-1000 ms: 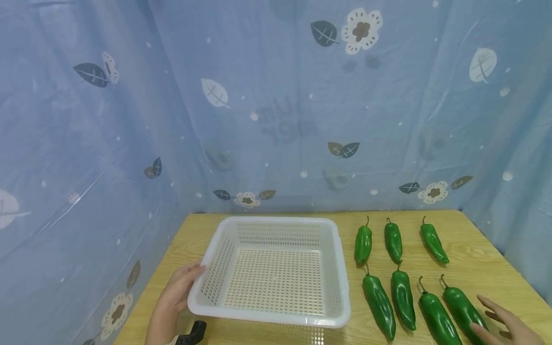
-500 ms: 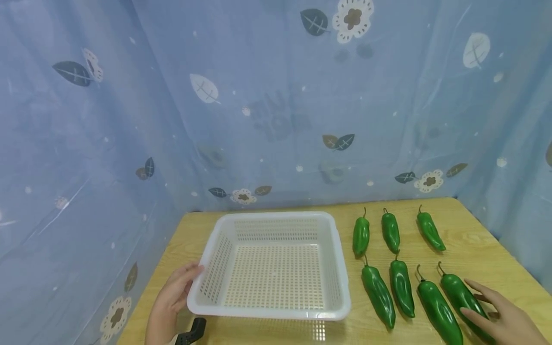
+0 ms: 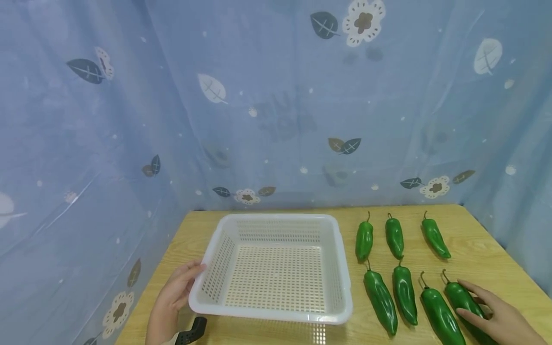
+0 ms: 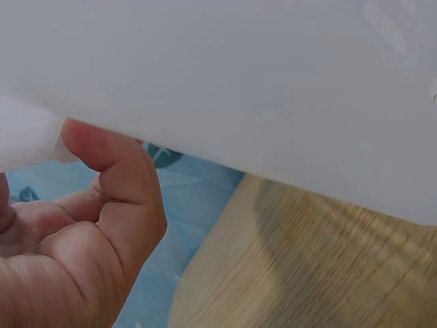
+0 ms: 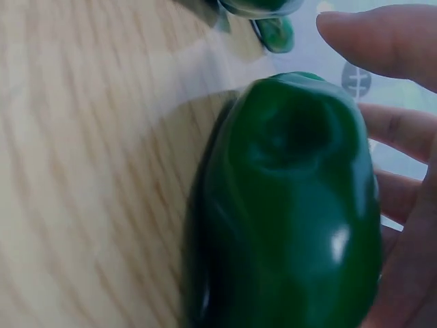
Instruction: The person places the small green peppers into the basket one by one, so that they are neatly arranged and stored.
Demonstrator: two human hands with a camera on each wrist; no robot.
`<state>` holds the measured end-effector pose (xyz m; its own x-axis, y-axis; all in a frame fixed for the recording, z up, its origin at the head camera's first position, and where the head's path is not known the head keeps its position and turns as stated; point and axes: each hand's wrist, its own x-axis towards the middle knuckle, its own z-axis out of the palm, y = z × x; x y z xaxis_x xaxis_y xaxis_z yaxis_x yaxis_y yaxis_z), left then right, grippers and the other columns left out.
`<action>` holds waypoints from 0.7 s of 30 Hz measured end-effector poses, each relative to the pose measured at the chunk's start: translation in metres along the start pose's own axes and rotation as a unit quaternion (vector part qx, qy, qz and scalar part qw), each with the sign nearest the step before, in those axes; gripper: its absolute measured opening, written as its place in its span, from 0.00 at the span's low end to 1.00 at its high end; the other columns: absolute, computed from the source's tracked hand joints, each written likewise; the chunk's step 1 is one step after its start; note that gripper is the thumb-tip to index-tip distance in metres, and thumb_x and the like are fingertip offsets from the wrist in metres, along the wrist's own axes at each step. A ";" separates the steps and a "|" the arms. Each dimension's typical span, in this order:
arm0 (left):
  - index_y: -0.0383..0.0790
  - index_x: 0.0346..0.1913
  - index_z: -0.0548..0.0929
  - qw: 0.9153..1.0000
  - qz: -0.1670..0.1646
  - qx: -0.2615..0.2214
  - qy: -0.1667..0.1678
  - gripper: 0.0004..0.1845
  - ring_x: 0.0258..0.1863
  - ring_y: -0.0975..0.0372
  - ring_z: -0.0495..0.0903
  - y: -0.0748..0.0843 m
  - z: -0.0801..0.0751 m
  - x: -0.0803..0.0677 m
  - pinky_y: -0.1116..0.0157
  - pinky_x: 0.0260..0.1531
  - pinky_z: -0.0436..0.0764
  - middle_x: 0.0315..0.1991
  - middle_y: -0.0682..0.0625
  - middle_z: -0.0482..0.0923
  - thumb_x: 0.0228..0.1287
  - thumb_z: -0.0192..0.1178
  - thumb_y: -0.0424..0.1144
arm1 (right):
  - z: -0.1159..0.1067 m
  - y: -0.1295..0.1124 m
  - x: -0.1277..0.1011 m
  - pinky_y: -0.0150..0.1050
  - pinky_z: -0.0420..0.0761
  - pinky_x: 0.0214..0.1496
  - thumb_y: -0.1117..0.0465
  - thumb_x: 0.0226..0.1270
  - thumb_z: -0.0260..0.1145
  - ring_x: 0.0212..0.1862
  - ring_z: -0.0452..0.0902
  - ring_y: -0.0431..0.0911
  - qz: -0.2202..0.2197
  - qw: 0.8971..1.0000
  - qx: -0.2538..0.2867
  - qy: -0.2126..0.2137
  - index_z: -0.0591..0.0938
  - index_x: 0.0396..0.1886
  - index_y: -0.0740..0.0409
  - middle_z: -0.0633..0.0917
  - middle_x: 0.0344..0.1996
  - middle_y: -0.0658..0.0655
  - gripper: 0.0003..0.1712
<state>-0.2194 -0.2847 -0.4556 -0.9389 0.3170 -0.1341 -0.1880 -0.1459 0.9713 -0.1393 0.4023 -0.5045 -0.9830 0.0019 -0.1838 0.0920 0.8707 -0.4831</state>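
Here, my right hand point(image 3: 500, 318) lies over the green pepper point(image 3: 463, 299) at the near right corner of the table point(image 3: 487, 249), the outermost of seven laid out in two rows. The pepper is glossy and smooth, plump at the stem end with a dimpled shoulder and a thin curled stalk; in the right wrist view its skin point(image 5: 293, 205) shines with a small highlight. My fingers point(image 5: 382, 37) are only gently bent, spread around the pepper's far side and resting against it, with the thumb point(image 3: 467, 316) on its near side; they cup it loosely and have not closed tight round it, and the pepper lies flat on the wood. Next to it lies a second pepper point(image 3: 440, 314) of the same shape, just beside and not touching my hand. My left hand point(image 3: 174, 292) is at the left wall of the white basket point(image 3: 215, 268), a rectangular plastic tray with rounded corners, a rolled rim and rows of small slots through its walls and floor. In the left wrist view the thumb point(image 4: 113, 167) sits under the smooth rim point(image 4: 225, 75), and the fingers above are nearly straight against the wall. The table is pale wood with a fine straight grain. Behind it hangs a thin blue curtain point(image 3: 276, 96) printed with leaves and flowers.
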 end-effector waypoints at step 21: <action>0.32 0.57 0.67 0.999 -0.007 0.034 0.017 0.15 0.45 0.60 0.83 -0.001 0.000 0.002 0.61 0.46 0.82 0.43 0.52 0.82 0.73 0.46 0.36 | 0.000 0.000 0.017 0.63 0.76 0.41 0.46 0.56 0.69 0.52 0.69 0.76 -0.078 0.995 -0.043 0.049 0.67 0.63 0.73 0.70 0.55 0.82 0.45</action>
<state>-0.2213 -0.2835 -0.4571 -0.9460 0.2855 -0.1534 -0.1820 -0.0764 0.9803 -0.1556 0.4023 -0.5076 -0.9954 -0.0924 -0.0258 -0.0729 0.9033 -0.4227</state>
